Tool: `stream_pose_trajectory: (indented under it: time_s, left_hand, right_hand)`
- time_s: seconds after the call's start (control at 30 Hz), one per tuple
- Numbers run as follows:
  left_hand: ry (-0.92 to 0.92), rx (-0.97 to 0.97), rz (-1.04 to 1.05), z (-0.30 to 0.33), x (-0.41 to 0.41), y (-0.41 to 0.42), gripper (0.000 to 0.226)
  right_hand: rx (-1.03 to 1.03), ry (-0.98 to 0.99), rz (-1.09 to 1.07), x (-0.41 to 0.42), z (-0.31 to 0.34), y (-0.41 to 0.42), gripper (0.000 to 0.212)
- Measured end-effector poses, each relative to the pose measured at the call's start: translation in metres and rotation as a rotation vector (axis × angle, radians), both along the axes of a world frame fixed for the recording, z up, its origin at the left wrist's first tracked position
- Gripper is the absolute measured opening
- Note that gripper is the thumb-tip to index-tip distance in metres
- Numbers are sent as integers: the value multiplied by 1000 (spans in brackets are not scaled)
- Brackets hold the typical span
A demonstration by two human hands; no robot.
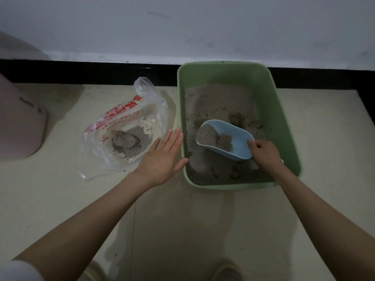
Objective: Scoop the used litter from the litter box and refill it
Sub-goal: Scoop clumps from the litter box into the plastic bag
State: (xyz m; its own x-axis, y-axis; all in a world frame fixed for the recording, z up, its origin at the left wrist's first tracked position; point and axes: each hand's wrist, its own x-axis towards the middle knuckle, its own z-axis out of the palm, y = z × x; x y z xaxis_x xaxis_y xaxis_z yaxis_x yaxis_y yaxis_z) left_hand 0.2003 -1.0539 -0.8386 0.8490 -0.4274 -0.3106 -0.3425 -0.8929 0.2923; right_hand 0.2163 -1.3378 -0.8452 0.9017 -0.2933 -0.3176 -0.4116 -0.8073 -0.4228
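In the right half of the head view, a green litter box (pixel 284 110) sits on the pale floor against the dark skirting, holding grey, clumpy litter (pixel 217 102) that lies deeper toward the upper part of the frame. Just right of centre, the right hand (pixel 265 153) has its fingers curled round the rear of a blue scoop (pixel 237 138), whose handle is hidden under the hand. The scoop is inside the box, its mouth pointing toward the left of the frame and carrying a mound of litter at its front lip.

Left of the box, just beside its wall, the left hand (pixel 164 155) is flat with fingers straight and close together, thumb spread toward the box rim; whether the thumb touches the rim I cannot tell. It holds nothing. Further left on the floor lies a clear plastic bag (pixel 125 134) with red print, slumped open, with some grey litter and a dark clump already inside.

The load looks heaped near the scoop's edge, so a tilt or a quick swing across the rim could spill litter onto the floor between box and bag. The bag's mouth is limp and low; unless held open, the load may land on the film or beside it. A pink object (pixel 22 122) stands at the left edge.
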Motion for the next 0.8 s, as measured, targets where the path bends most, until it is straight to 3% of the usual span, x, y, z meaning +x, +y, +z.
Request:
stream_pose_trajectory:
  time_s: [0.23, 0.37, 0.53, 0.8]
  left_hand:
    - [13, -1, 6, 3, 0, -1, 72]
    - [16, 0, 8, 5, -1, -2, 71]
    - [25, -17, 16, 6, -2, -2, 71]
    - [17, -44, 27, 3, -2, -1, 72]
  right_hand:
    - [-40, 4, 6, 0, 11, 3, 47]
    - [-239, 21, 89, 1, 20, 7, 43]
    - [-539, -81, 354, 10, 36, 21, 44]
    - [-528, -143, 478, 19, 51, 37, 40]
